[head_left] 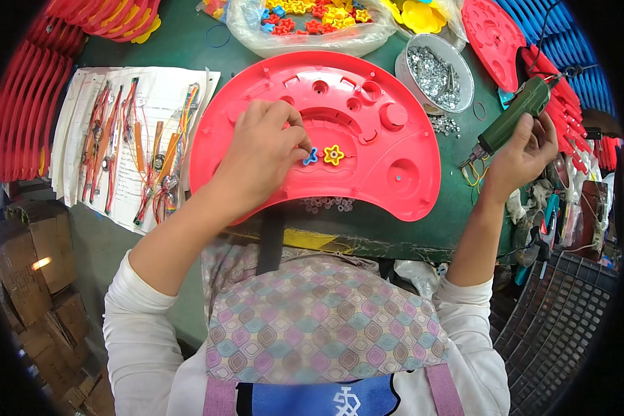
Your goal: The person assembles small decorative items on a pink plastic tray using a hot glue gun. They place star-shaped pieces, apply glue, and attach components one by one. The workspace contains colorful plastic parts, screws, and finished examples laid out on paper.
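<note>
A red curved plastic panel (388, 187) lies on the table in front of me, its moulded inner side with posts and recesses facing up. A yellow star-shaped piece (333, 154) sits in its middle. Beside that is a blue star-shaped piece (311, 157), partly hidden by the fingertips of my left hand (267, 152). Those fingers are pinched together at the blue star; whatever may be between them is hidden. Off the panel's right side, my right hand (530, 149) grips a dark green electric screwdriver (514, 114), its bit pointing down and left.
A white bowl of screws (433, 76) stands behind right, with loose small metal parts beside it. A plastic bag of coloured stars (312, 41) lies at the back. Wired parts (139, 149) rest on papers at left. Small clear rings (326, 204) lie by the panel's near edge.
</note>
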Tool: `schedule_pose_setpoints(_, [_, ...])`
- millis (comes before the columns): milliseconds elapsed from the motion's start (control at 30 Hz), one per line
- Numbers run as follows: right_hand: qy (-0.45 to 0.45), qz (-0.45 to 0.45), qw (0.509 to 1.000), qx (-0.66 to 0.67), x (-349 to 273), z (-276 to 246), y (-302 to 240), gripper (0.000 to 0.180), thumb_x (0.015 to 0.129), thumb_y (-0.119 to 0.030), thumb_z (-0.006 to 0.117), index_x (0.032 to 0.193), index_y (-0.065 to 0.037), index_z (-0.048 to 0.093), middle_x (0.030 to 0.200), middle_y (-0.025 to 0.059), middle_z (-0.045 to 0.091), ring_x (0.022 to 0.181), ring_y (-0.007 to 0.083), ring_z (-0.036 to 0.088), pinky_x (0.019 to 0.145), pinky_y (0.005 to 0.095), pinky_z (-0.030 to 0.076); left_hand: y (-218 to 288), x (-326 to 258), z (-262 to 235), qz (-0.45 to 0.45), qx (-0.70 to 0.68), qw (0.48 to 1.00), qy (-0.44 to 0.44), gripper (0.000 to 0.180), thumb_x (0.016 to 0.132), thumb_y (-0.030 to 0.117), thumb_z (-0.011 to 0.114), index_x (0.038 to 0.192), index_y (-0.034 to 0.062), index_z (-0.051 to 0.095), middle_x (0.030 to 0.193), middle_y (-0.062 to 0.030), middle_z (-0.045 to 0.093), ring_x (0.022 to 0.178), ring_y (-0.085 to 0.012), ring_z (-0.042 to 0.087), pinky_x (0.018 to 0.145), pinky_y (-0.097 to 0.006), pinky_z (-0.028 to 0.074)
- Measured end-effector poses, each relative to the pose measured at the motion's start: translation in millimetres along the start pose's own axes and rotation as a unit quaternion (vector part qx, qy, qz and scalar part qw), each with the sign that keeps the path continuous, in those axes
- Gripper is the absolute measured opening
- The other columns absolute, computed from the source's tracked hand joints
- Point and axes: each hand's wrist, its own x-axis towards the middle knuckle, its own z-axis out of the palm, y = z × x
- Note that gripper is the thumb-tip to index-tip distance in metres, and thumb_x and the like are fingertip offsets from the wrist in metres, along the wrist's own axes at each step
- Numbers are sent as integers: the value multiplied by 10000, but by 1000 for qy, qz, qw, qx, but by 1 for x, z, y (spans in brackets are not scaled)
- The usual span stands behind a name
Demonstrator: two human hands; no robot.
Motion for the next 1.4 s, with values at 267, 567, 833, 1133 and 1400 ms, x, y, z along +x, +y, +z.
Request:
schedule_pose_setpoints(267, [-171, 299, 915, 212, -1, -5, 69, 483, 1085, -439, 484, 1194, 25, 562, 979, 149, 678, 781, 201, 682, 671, 330, 576, 5, 13, -9, -18, 30, 998, -54, 97, 777, 80, 764, 863, 57, 728, 1021, -81, 592, 1051, -316, 514, 942, -435, 468])
schedule_pose_setpoints(567, [-187, 299, 672, 651, 1, -14, -64, 947, 916, -677, 618, 1502, 19, 355, 817, 83, 587, 714, 191, 577, 687, 344, 511, 14, 20, -12, -76, 58, 990, -104, 162, 778, 64, 782, 886, 37, 663, 1019, -112, 581, 1035, -328, 508, 946, -421, 450])
schedule_pose_setpoints(833, [-339, 204, 689, 607, -78, -9, -121, 1153, 739, -910, 585, 1389, 30, 438, 731, 55, 594, 631, 192, 593, 631, 347, 521, 43, -15, -17, -5, -141, 983, -118, 190, 807, 32, 752, 918, 29, 598, 910, -125, 561, 904, -311, 565, 815, -422, 462])
schedule_pose_setpoints(1133, [-350, 246, 754, 499, -110, -12, -133, 933, 767, -693, 760, 1362, -40, 461, 905, 103, 681, 880, 210, 673, 849, 352, 552, 32, -21, 7, 30, -101, 994, 11, 127, 844, 42, 693, 923, 48, 593, 900, -119, 579, 893, -329, 603, 787, -435, 470])
schedule_pose_setpoints(1400, [-270, 127, 762, 575, -99, 1, -125, 1136, 741, -941, 492, 1359, 11, 445, 781, 97, 623, 692, 226, 616, 675, 365, 528, 40, -24, 6, 88, -45, 994, 49, 155, 808, 94, 745, 917, 67, 639, 918, -70, 575, 914, -291, 571, 790, -413, 472])
